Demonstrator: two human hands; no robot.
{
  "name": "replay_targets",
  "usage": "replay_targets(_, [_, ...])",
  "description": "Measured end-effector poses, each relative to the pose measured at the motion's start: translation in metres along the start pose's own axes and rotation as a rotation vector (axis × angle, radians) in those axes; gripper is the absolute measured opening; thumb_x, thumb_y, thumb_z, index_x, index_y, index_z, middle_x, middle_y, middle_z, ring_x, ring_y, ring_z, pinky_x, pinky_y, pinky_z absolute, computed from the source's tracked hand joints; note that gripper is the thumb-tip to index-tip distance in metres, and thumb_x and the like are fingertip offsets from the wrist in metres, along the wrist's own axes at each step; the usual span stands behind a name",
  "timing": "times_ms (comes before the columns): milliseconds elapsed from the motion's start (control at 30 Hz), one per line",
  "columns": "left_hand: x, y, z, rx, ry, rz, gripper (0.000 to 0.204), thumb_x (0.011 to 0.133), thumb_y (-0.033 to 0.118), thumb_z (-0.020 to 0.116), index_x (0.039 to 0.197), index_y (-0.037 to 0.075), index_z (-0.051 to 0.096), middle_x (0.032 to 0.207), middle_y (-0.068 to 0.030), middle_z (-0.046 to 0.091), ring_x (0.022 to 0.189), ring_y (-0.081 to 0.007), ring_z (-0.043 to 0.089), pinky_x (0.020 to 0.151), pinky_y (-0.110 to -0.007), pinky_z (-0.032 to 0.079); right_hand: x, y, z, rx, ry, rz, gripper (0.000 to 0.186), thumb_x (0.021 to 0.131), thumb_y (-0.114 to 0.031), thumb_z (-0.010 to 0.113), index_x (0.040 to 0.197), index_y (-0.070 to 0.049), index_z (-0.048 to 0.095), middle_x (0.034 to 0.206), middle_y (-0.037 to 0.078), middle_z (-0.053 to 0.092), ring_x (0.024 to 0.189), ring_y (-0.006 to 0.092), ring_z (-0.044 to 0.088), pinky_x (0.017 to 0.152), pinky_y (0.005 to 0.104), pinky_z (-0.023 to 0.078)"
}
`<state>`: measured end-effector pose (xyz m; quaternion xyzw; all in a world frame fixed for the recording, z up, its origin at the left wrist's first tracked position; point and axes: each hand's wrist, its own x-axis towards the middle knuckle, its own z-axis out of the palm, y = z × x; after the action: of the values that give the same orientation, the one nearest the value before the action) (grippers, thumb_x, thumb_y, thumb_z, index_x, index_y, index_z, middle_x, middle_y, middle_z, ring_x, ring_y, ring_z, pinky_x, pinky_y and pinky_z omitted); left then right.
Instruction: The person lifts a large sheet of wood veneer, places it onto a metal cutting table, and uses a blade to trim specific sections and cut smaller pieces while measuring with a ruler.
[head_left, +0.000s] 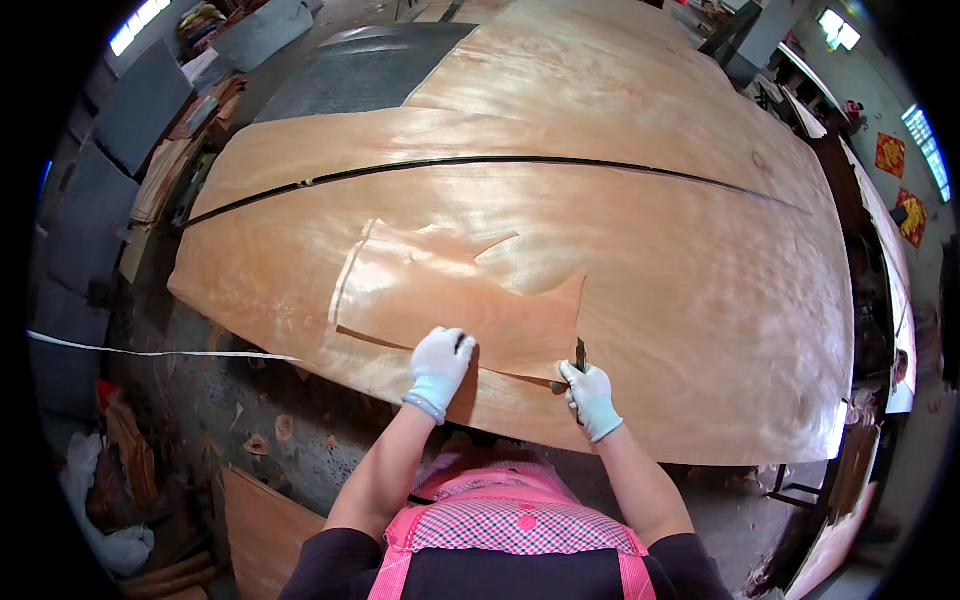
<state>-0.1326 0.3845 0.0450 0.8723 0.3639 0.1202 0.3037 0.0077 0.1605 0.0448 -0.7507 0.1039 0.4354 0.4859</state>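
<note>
A ragged-edged piece of thin wood veneer lies on a much larger veneer sheet that covers the table. My left hand, in a white glove, is closed at the piece's near edge and seems to pinch it; the fingertips are partly hidden. Close to the piece's near right corner, my gloved right hand grips a dark, narrow knife whose blade points away from me. The near edge between my hands is slightly lifted and casts a dark shadow.
A long thin black strip crosses the sheet beyond the piece. Dark grey sheeting shows at the far left. Veneer stacks stand to the left, with scraps on the floor. A white band stretches to the table's left edge.
</note>
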Motion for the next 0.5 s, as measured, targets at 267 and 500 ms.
replay_targets(267, [0.002, 0.012, 0.008, 0.203, -0.139, 0.039, 0.049, 0.083, 0.024, 0.071, 0.127, 0.009, 0.054, 0.114, -0.0169, 0.058, 0.101, -0.0345, 0.061, 0.083, -0.044, 0.051, -0.017, -0.009, -0.012, -0.339, 0.077, -0.436, 0.029, 0.092, -0.025, 0.062, 0.105, 0.001, 0.063, 0.072, 0.006, 0.064, 0.065, 0.0150, 0.060, 0.061, 0.0318, 0.048])
replay_targets(500, [0.003, 0.003, 0.013, 0.055, -0.063, -0.057, 0.064, 0.081, 0.014, 0.067, 0.140, 0.007, 0.044, 0.124, -0.0254, 0.049, 0.107, -0.0400, 0.058, 0.090, -0.045, 0.050, -0.025, -0.027, 0.056, -0.260, -0.418, -0.305, 0.052, 0.095, -0.014, 0.048, 0.144, 0.000, 0.039, 0.074, 0.013, 0.064, 0.056, 0.0199, 0.060, 0.057, 0.0369, 0.052])
